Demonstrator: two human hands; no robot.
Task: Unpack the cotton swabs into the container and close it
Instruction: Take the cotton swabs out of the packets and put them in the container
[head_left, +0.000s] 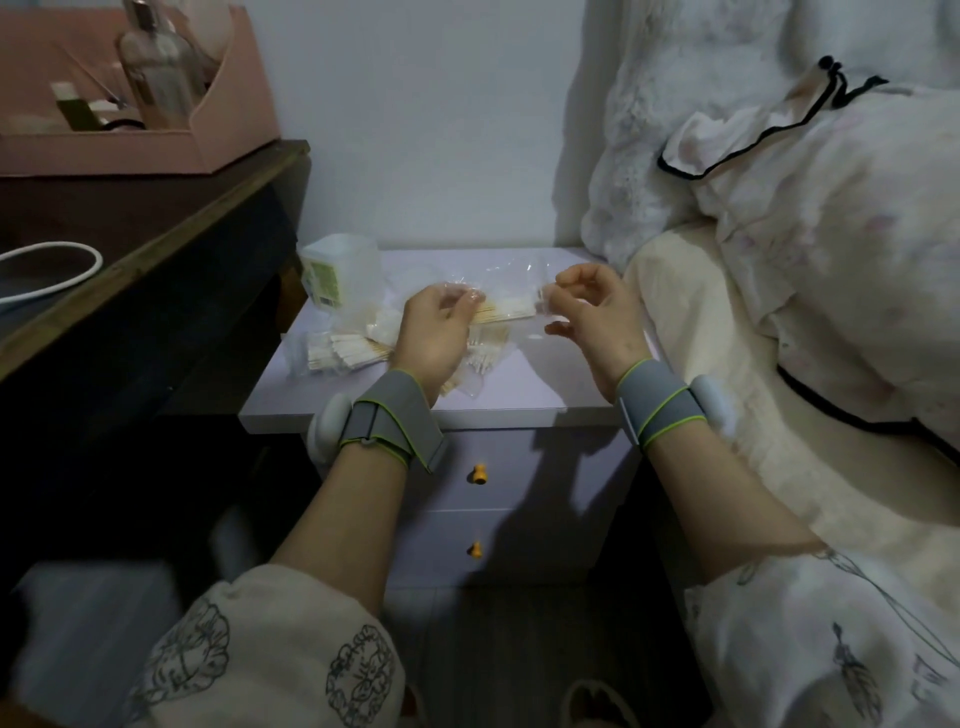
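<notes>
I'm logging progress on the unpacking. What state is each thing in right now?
Held swab packet: plastic still round the swabs, pinched at both ends.
Left hand: pinches the packet's left end.
Right hand: pinches its right end.
Container: on the nightstand, untouched.
Other swab packets: lying unopened on the nightstand.
Drawers: closed.

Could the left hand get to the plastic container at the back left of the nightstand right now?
Probably not yet: the left hand grips a packet of swabs with the right hand. The path to the container looks free otherwise.
</notes>
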